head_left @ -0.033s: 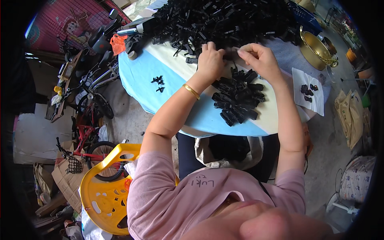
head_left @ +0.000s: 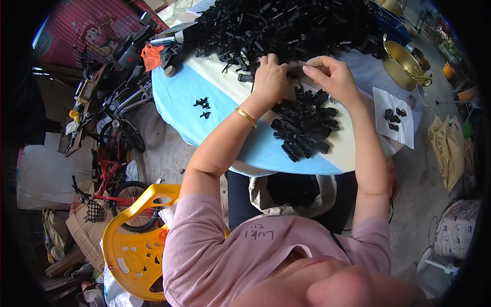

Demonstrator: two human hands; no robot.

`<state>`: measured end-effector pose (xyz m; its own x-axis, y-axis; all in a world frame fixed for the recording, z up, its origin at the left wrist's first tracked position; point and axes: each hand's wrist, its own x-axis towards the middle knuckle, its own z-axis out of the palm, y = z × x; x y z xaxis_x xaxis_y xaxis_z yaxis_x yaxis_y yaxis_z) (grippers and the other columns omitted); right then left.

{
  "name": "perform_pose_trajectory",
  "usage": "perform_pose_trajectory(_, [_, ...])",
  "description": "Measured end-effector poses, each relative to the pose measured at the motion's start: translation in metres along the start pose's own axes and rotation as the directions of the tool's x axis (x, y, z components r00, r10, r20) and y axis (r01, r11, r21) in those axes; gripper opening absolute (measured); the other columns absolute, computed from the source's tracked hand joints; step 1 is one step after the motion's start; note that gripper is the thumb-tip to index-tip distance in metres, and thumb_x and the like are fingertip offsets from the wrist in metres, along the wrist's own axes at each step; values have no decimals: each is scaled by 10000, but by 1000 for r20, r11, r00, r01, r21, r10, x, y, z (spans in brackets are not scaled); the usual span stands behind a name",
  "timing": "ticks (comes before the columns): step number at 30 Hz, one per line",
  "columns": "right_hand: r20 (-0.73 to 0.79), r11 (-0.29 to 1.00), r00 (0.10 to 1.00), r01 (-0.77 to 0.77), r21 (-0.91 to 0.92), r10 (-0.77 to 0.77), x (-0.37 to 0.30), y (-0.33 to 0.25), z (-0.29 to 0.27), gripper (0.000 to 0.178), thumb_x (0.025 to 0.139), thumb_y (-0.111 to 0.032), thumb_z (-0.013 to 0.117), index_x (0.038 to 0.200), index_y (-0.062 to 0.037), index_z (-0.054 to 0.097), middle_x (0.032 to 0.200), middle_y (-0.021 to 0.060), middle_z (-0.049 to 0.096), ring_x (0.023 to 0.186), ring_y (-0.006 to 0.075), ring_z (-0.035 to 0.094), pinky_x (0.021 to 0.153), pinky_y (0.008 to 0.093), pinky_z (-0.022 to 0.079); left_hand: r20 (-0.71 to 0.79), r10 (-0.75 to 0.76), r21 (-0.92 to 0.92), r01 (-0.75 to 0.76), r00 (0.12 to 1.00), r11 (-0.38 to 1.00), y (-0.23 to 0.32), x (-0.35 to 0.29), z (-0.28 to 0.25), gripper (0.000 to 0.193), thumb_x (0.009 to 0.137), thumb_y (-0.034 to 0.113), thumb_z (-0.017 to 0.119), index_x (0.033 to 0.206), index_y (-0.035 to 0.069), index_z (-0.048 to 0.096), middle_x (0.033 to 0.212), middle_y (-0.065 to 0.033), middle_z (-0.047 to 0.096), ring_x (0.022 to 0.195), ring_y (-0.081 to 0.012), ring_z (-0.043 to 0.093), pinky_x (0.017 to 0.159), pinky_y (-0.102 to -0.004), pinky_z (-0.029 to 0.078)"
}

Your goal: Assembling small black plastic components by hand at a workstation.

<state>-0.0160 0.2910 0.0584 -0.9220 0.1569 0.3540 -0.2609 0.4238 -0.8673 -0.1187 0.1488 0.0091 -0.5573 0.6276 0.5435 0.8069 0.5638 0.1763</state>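
Note:
My left hand [head_left: 270,78], with a gold bangle on its wrist, is raised at the near edge of a large heap of black plastic parts [head_left: 286,30]. Its fingers are curled, and what they hold is hidden. Close beside it, my right hand [head_left: 331,77] pinches thumb and forefinger together. Something small and dark shows between the two hands, too unclear to name. Nearer to me lies a smaller pile of black plastic clips [head_left: 304,123], just below my hands. One loose black clip [head_left: 245,78] lies left of my left hand.
Several small black pieces [head_left: 203,106] lie on the table's blue cloth [head_left: 179,123]. At the right are a white sheet [head_left: 394,117] with dark bits and a gold pot [head_left: 401,64]. A yellow chair [head_left: 138,256] stands at my left, near a red bicycle [head_left: 107,179].
My left hand has shifted very slightly to the right. Otherwise the table looks the same.

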Motion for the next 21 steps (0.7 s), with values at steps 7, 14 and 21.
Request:
perform_pose_trajectory(7, [9, 955, 988, 154, -253, -157, -1, 2, -5, 289, 741, -22, 638, 1027, -34, 602, 652, -33, 487, 550, 27, 365, 507, 171, 342, 139, -101, -690, 170, 985, 704, 1, 5, -20, 231, 789, 124, 600, 976, -5, 559, 831, -72, 613, 710, -157, 583, 643, -267, 470])
perform_pose_trajectory(14, [40, 926, 937, 350, -141, -348, -8, -10, 3, 129, 727, 18, 655, 852, 22, 621, 694, 4, 559, 570, 42, 458, 511, 177, 383, 303, -101, -951, 308, 948, 40, 2, 6, -35, 316, 840, 170, 582, 1093, -11, 528, 904, -58, 596, 803, -120, 573, 746, -240, 474])
perform_pose_trajectory(21, [-80, 985, 992, -86, 152, 99, -5, -8, 3, 194, 711, -131, 723, 803, 1, 614, 700, 6, 589, 626, 56, 517, 578, 188, 429, 244, 31, -969, 245, 969, -36, 20, 2, -50, 573, 781, 154, 658, 1259, -14, 389, 1107, -108, 553, 1056, -172, 508, 928, -290, 402])
